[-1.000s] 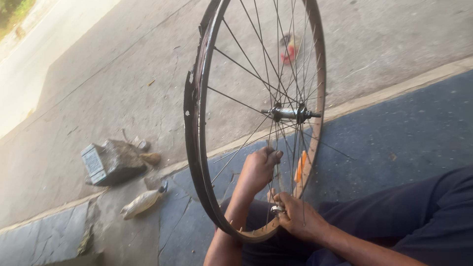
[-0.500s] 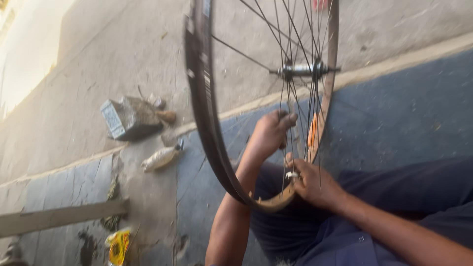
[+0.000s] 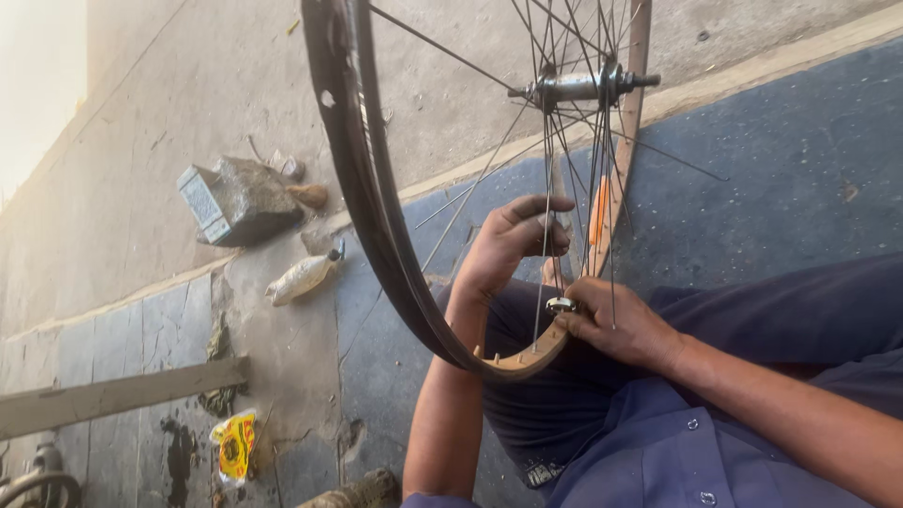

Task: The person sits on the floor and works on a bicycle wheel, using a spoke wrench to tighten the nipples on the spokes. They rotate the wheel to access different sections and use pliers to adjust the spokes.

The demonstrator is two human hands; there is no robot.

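- Head view: a bicycle wheel [image 3: 376, 216] stands upright on edge between the person's knees, its lowest part resting over the lap in dark blue trousers [image 3: 752, 320].
- The rim is black outside and tan inside; thin spokes [image 3: 470, 61] run up to a metal hub [image 3: 583, 87] near the top of the frame.
- An orange reflector [image 3: 598, 212] sits among the spokes below the hub.
- The left hand [image 3: 513, 245] reaches up through the wheel from below, fingers curled around a bunch of spokes, thumb side toward the rim.
- The right hand [image 3: 616, 320] rests at the inside of the rim's bottom, fingers pressed together and pinching a small round metal tool [image 3: 562, 305] set on a spoke end just above the tan strip.
- Small nipples stick out along the tan strip beside that hand.
- The right forearm runs off to the lower right over a blue buttoned shirt [image 3: 658, 452].
- On the concrete floor [image 3: 141, 122] to the left lie a grey stone block [image 3: 240, 199], with a brown lump just beside it, and a pale plastic bottle [image 3: 303, 277] on its side nearer the wheel.
- Farther left a grey plank [image 3: 113, 395] lies across the floor, with a yellow wrapper [image 3: 235, 444] near its end.
- A painted blue floor patch lies under the wheel and to the right.
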